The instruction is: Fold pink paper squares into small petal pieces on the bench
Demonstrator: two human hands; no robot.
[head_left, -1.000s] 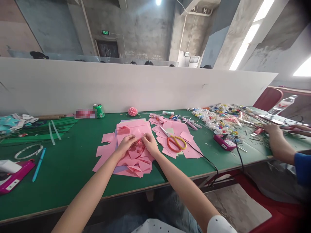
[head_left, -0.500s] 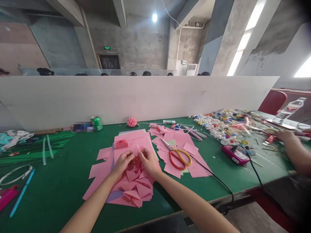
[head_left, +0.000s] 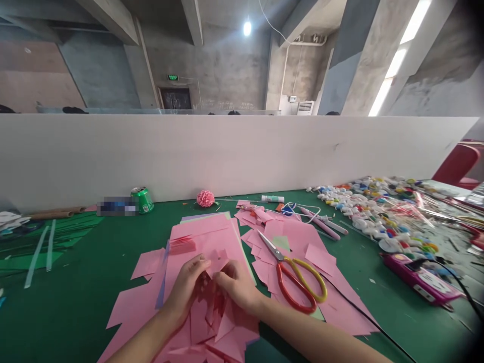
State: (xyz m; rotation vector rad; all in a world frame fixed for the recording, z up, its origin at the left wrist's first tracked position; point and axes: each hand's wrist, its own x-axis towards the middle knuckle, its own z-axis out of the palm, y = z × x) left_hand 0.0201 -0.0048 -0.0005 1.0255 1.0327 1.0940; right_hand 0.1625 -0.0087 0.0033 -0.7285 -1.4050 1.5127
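Both of my hands meet over a stack of pink paper sheets. My left hand and my right hand pinch a small piece of pink paper between them. Its lower part is partly hidden by my fingers. Below my hands lie loose folded pink paper pieces. Just beyond my left hand is a small pile of pink paper strips. To the right of my right hand, scissors with red and yellow handles lie on pink paper scraps.
At the back sit a pink paper flower ball, a green can and a glue stick. A white partition stands behind them. Colourful small parts and a magenta power strip lie to the right.
The view has come closer and lower over the table. The pink piece between my fingers now shows broader and flatter. The other person's hand at the right is out of view.
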